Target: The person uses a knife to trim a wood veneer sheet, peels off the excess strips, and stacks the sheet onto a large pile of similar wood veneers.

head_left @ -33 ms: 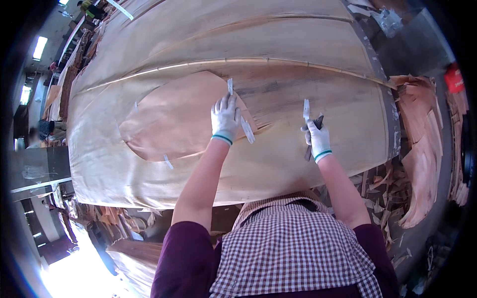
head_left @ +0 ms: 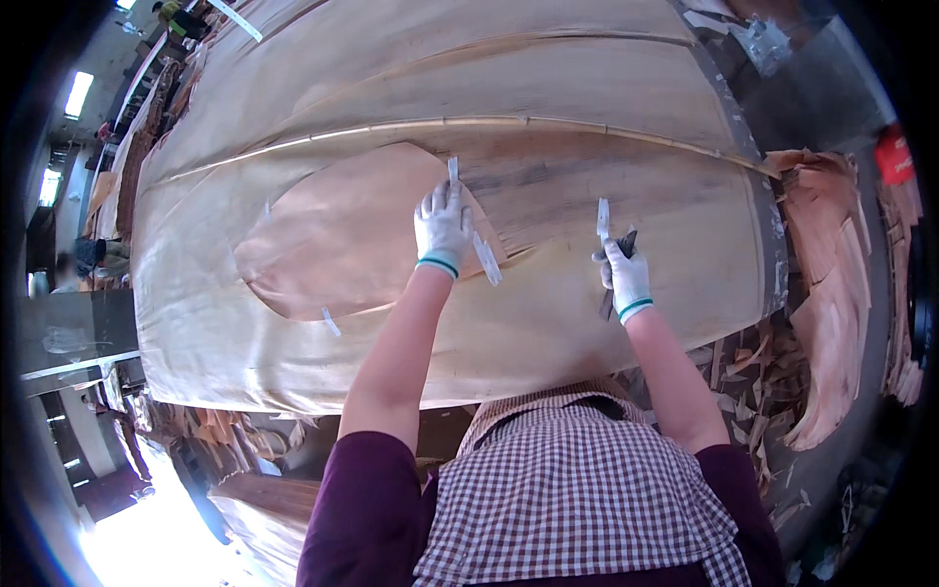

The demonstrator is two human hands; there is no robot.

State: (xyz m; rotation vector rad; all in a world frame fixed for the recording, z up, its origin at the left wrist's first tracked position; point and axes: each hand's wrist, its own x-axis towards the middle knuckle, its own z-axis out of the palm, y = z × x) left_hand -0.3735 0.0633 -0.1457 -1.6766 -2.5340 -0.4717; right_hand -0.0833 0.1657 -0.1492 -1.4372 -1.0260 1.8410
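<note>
A pinkish-tan veneer patch [head_left: 342, 225], pointed toward the top, lies on a broad pale veneer sheet [head_left: 646, 284]. My left hand [head_left: 445, 227], in a white glove, rests on the patch's right side with fingers stretched out. Its fingertips touch a short white tape strip [head_left: 453, 169] at the patch's upper right edge. Beside that hand, another tape strip [head_left: 486, 259] crosses the right edge. My gloved right hand [head_left: 626, 272] is closed around a dark flat tool [head_left: 607, 303], its exact kind unclear. From its fingers a white tape strip [head_left: 603, 217] points up.
Behind the patch, a thin jointed bamboo-like rod [head_left: 440, 121] spans the sheet. Loose reddish veneer [head_left: 831, 284] hangs at the right, with scraps [head_left: 753, 382] below the table edge. A smaller tape piece [head_left: 331, 321] sits on the patch's lower edge. People are far left.
</note>
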